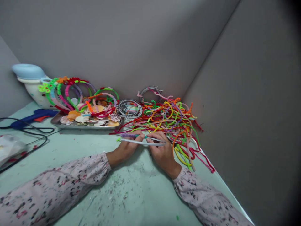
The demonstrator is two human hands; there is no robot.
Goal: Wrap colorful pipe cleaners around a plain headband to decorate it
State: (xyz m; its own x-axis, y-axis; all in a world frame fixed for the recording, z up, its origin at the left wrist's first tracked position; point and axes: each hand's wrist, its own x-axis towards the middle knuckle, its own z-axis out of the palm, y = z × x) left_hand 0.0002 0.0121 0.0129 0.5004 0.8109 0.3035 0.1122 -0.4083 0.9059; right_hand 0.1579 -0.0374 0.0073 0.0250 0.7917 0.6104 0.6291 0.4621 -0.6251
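Note:
Both my hands hold a thin grey hoop (pixel 155 144) above the table, in front of the pile of pipe cleaners. Its far side is wrapped with a fuzzy purple pipe cleaner (pixel 127 136), with teal fuzz showing between my fingertips. A bit of bright green fuzz (pixel 119 139) sticks out at the hoop's left end. My left hand (pixel 128 148) is closed on the wrapped stretch. My right hand (pixel 162 154) pinches close beside it, at the teal part, with the bare right end of the hoop across its fingers.
Behind my hands lies a tangled heap of coloured pipe cleaners (pixel 164 117). Bare grey hoops (pixel 129 108) lie beside it. A metal tray (pixel 84 126) holds shells and wrapped hoops. Leftward are a blue glue gun (pixel 35 117), black cable (pixel 39 133), a white container (pixel 34 88) and a white bundle (pixel 10 149).

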